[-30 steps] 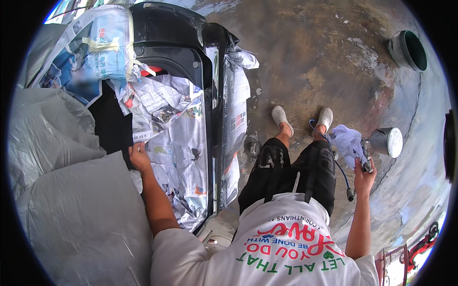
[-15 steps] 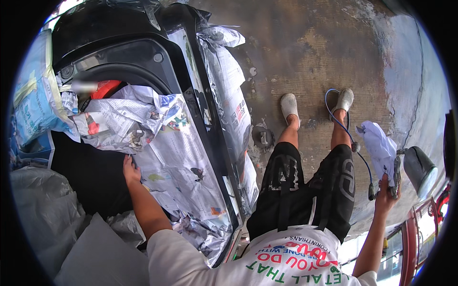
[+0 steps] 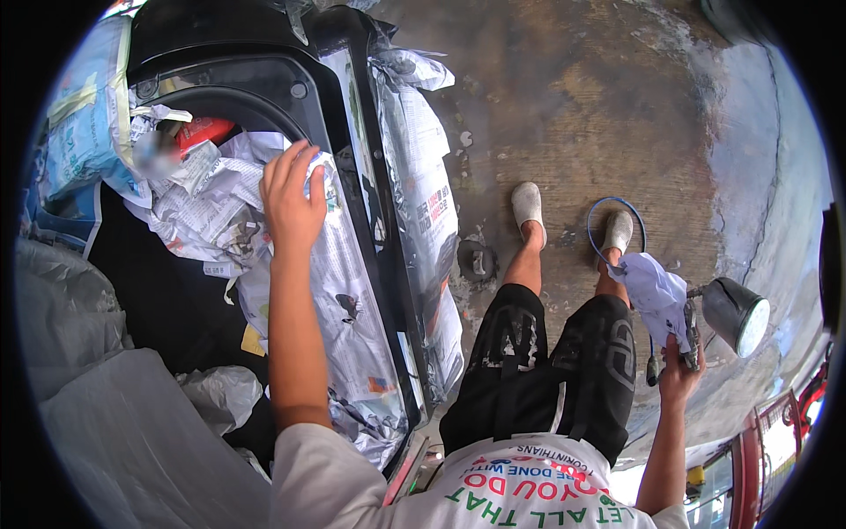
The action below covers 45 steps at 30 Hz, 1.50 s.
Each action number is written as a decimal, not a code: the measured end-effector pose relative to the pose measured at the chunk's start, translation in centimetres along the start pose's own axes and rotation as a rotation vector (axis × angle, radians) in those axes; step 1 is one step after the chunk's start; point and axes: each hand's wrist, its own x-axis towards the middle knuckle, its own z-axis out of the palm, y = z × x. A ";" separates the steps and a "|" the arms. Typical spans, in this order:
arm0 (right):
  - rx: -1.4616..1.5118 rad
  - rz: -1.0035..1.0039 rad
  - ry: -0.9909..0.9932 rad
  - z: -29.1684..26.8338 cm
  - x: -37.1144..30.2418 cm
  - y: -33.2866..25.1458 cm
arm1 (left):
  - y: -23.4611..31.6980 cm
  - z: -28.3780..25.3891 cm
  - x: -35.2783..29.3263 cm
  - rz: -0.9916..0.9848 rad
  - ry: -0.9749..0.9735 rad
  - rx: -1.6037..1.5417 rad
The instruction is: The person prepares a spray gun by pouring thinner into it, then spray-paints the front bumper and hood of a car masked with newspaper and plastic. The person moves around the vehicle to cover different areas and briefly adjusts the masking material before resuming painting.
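My left hand is open, fingers spread, over the newspaper masking the car's sill; whether it touches is unclear. A crumpled newspaper bundle lies beside it, on the opening's inner side. At the right, my right hand is closed round a spray gun with a grey paint cup attached. A crumpled white sheet, paper or cloth, is bunched against the gun in the same hand. The blue air hose loops from near the gun past my foot.
A black car body with an open compartment stands at my left. Grey plastic sheeting and a blue-and-white masking bag line it. Something red pokes out among the papers. Concrete floor lies ahead, a low round fixture on it.
My left hand has moved forward and right, from the newspaper's inner edge to above the sheet near its far end. The spray gun and white sheet have shifted left and slightly toward me.
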 end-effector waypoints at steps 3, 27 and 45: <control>-0.049 -0.100 -0.028 -1.4 0.5 0.9 | -3.2 4.2 2.4 0.053 -0.332 0.330; -0.150 -0.131 -0.079 -4.3 2.4 4.8 | -13.9 -12.0 -29.4 -0.468 -0.552 0.270; -0.077 -0.067 -0.127 -3.8 -11.3 11.5 | -0.1 -3.8 -21.9 -0.410 -0.328 0.613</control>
